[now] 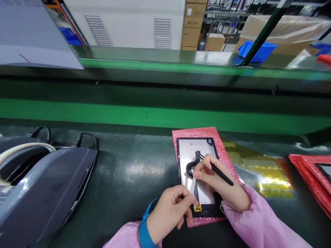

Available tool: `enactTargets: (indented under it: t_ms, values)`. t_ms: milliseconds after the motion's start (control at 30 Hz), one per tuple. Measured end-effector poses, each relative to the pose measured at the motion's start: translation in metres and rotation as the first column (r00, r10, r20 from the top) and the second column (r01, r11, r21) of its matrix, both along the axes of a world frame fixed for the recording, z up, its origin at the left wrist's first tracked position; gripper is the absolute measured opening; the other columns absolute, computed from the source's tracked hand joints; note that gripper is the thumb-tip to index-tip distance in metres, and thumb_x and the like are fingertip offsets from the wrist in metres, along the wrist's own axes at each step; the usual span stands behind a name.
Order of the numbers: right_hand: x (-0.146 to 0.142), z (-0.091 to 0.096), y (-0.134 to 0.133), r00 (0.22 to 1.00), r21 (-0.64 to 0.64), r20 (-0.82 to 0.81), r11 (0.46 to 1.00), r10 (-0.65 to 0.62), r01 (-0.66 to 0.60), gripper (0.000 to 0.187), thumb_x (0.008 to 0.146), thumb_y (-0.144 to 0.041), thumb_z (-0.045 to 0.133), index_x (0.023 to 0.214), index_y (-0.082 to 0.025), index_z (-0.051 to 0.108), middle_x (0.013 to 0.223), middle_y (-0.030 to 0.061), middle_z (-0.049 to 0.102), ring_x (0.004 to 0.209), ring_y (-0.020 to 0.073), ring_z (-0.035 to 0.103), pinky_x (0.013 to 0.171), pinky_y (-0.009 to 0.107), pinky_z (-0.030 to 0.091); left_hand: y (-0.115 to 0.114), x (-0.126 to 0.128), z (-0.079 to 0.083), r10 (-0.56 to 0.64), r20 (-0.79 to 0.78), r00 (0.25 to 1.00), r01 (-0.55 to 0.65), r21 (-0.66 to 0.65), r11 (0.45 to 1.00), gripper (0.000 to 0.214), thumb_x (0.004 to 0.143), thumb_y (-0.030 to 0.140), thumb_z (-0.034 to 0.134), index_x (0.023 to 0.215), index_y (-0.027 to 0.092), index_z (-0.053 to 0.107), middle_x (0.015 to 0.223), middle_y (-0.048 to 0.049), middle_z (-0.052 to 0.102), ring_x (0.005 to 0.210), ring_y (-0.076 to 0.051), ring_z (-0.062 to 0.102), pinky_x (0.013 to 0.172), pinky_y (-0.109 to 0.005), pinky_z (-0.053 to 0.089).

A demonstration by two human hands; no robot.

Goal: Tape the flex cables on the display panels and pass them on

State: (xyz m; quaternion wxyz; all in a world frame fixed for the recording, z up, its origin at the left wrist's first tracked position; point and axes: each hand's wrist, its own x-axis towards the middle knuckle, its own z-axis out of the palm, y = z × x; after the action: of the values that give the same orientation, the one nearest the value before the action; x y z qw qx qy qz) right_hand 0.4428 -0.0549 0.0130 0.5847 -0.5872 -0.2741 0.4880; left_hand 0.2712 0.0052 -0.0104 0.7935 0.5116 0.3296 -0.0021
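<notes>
A tablet screen panel (187, 155) with a black frame lies back side up on a pink bubble-wrap sheet (222, 144). A black flex cable (190, 167) curls across its pale back. My right hand (219, 179) grips thin black tweezers (219, 172) like a pen, tip at the cable's top end. My left hand (170, 210), with a blue wrist strap, pinches a pale strip (193, 184) near the panel's lower edge, beside a small yellow connector tab (197, 207). Both arms wear pink sleeves.
A grey machine (43, 189) with black cables sits at the left on the dark green bench. Yellow foil bags (258, 168) lie right of the pink sheet, and red bubble-wrap sheets with another panel (315, 172) at the far right. A green conveyor rail (165, 113) runs behind.
</notes>
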Motion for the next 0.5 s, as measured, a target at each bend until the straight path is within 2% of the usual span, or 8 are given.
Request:
enactTargets:
  t_ms: [133,233,300,400,500]
  values:
    - [0.004,-0.012,0.009,0.997,0.062,0.07,0.998,0.016,-0.02,0.048,0.081,-0.04,0.082,0.074,-0.024,0.037,0.08,0.0,0.069,0.073,0.0155,0.058,0.068,0.03,0.042,0.005,0.003,-0.001,0.03,0.02,0.999,-0.028,-0.085,0.996,0.044,0.086,0.06,0.064,0.088,0.016,0.061,0.059,-0.0011,0.066,0.04,-0.011,0.058,0.035,-0.019,0.033]
    - [0.007,-0.023,0.01,0.996,0.074,0.069,0.995,0.063,-0.068,0.039,0.089,-0.037,0.075,0.081,-0.024,0.039,0.09,0.0011,0.07,0.074,0.0142,0.058,0.065,0.028,0.042,0.007,0.002,0.0,0.123,0.042,0.991,-0.109,-0.251,0.962,0.045,0.084,0.054,0.07,0.104,0.015,0.061,0.095,-0.0111,0.074,0.057,-0.017,0.072,0.04,-0.021,0.044]
    - [0.008,-0.029,0.012,0.997,0.061,0.037,0.996,0.061,-0.064,0.042,0.087,-0.035,0.078,0.083,-0.025,0.038,0.091,0.0006,0.07,0.073,0.0134,0.06,0.061,0.025,0.041,0.009,0.001,0.001,0.182,0.039,0.983,-0.154,-0.374,0.915,0.043,0.084,0.047,0.073,0.111,0.015,0.061,0.114,-0.016,0.072,0.065,-0.019,0.075,0.043,-0.023,0.048]
    - [0.009,-0.034,0.014,0.998,0.066,0.043,0.996,0.056,-0.059,0.045,0.083,-0.033,0.081,0.082,-0.025,0.037,0.091,0.0,0.07,0.075,0.0135,0.063,0.059,0.024,0.041,0.015,-0.003,0.001,0.183,0.064,0.981,-0.126,-0.506,0.853,0.036,0.088,0.038,0.069,0.114,0.015,0.063,0.116,-0.017,0.072,0.07,-0.021,0.076,0.046,-0.023,0.05]
    - [0.01,-0.036,0.015,0.992,0.057,0.106,0.996,0.061,-0.068,0.045,0.083,-0.034,0.081,0.082,-0.026,0.037,0.09,0.0002,0.07,0.076,0.0145,0.064,0.057,0.024,0.042,0.021,-0.005,0.0,0.177,0.116,0.977,-0.077,-0.581,0.81,0.031,0.091,0.033,0.064,0.114,0.014,0.066,0.113,-0.0162,0.074,0.077,-0.021,0.076,0.053,-0.022,0.052]
